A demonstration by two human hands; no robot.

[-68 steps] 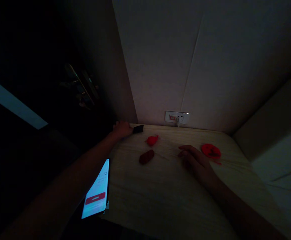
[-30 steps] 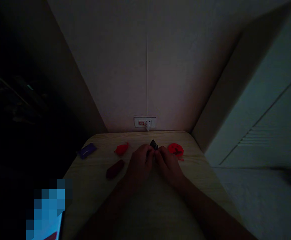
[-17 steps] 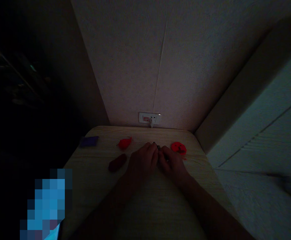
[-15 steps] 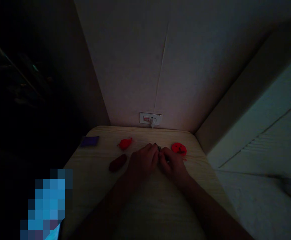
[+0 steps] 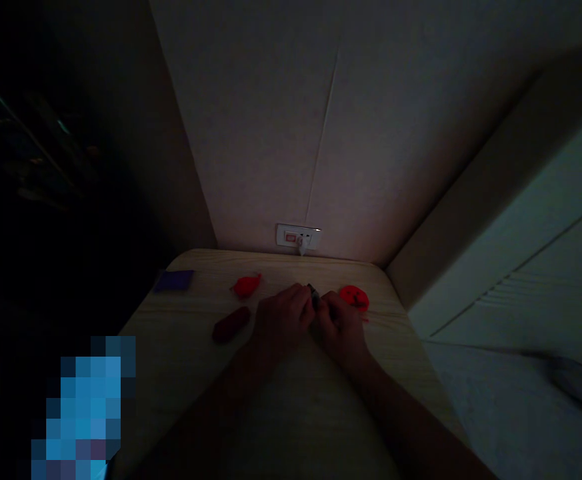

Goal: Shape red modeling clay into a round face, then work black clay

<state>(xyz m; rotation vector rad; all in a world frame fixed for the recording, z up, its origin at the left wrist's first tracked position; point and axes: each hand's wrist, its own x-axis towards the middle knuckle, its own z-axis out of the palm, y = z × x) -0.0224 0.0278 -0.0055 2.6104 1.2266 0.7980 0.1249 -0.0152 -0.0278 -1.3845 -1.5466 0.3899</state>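
My left hand (image 5: 284, 317) and my right hand (image 5: 341, 325) meet over the middle of the wooden tabletop (image 5: 291, 413). Both are closed, fingers pinched around a small dark object with a pale glint (image 5: 313, 293), mostly covered and too dim to name. Just beyond my right hand lies a round, flat red piece (image 5: 354, 298) with dark marks. Left of my left hand are a dark red oblong thing (image 5: 231, 325) and a bright red bundle (image 5: 247, 287) with a thin twisted end.
A purple packet (image 5: 174, 281) rests at the table's left edge. On the wall behind is a socket panel (image 5: 298, 237) with a plug in it. A pale cabinet (image 5: 521, 267) stands at the right. A blurred-out blue patch (image 5: 83, 413) is at lower left.
The view has shifted slightly, so the table things appear a little further left. More of the dark object shows between my fingers; both hands stay closed on it.
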